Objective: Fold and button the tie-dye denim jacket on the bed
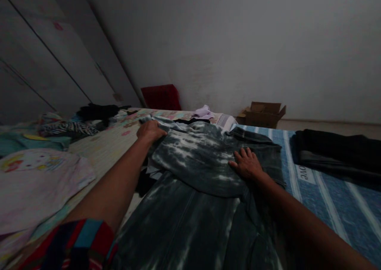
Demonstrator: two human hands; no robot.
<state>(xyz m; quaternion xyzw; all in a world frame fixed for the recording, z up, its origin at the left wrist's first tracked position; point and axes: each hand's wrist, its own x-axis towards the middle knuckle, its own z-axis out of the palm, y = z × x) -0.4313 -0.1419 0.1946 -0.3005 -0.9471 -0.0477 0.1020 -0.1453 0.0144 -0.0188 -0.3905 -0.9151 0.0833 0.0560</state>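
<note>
A dark grey tie-dyed garment with white streaks lies spread on the bed, its upper part laid over a lower part of the same cloth. At its far left edge, my left hand is closed round the fabric. My right hand rests flat on the right side, fingers spread and palm down. A sleeve-like piece sticks out to the right beyond that hand. The garment's near end runs out of view at the bottom. Part of a black cloth shows beneath its left side.
To the right, folded black clothes lie on a blue striped bedsheet. A pink printed shirt and a dark clothes heap are at left. Behind the bed stand a cardboard box, a red object and a wall.
</note>
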